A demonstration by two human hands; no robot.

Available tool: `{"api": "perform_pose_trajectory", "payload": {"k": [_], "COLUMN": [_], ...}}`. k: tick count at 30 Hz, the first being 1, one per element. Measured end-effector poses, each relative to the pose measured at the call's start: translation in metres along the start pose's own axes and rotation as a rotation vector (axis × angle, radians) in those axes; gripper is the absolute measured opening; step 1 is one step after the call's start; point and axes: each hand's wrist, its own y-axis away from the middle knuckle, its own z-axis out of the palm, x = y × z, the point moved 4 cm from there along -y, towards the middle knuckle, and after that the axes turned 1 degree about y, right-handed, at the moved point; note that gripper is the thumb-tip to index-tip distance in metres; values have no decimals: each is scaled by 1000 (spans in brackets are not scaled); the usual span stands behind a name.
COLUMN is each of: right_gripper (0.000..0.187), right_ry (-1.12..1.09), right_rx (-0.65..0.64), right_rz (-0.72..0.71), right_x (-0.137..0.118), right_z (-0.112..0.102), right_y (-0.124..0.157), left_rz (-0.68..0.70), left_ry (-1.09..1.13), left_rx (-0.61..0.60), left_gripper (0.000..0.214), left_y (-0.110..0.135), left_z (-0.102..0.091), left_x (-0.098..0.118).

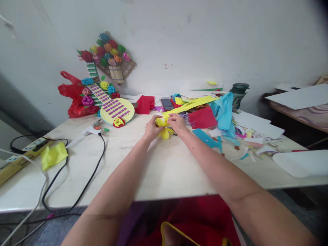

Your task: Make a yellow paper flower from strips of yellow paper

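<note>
Both of my arms reach out over the white table. Between my hands is a yellow paper flower [165, 131], its petals spreading below my fingers. My left hand [153, 127] grips it from the left side, fingers closed. On the other side, my right hand [177, 122] pinches its upper part with thumb and fingertips. A long yellow paper strip [196, 103] lies just behind my hands, running up to the right. Close by my right hand is a flat piece of red paper [203, 118].
A paper guitar decoration [117, 110] stands at left near a red plastic bag [73, 90]. A glue gun [91, 130], black cord [101, 153] and power strip [25, 153] occupy the left. Blue paper [224, 109], scraps and a dark bottle [238, 94] lie right.
</note>
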Motion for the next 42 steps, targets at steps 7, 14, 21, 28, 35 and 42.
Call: {"api": "perform_pose_trajectory", "payload": {"k": [7,14,21,28,35,42], "right_gripper": [6,8,6,10,12,9], "right_ry": [31,117,149,146,233,244], "right_rx": [-66,-123,-169,-207,-250,-324], "right_rz": [-293,-359,-279,-278,-313,-405], "right_x": [-20,-23,-10,-11,-10,-10], "right_z": [0,1,4,1,3,-1], "right_y": [7,10,2,1,0,-2], "left_rz": [-90,-7,109,109,109,105], "left_ry": [88,25,-129,-127,-135,-119], "left_rx": [49,8,-17,-59,-90,-145], "left_gripper": [47,44,39,35,35,35], "left_y": [2,1,-2,-2,0,1], "left_z": [-6,-6,-2,-1,0,2], "left_x": [7,5,2,0,4,3]}}
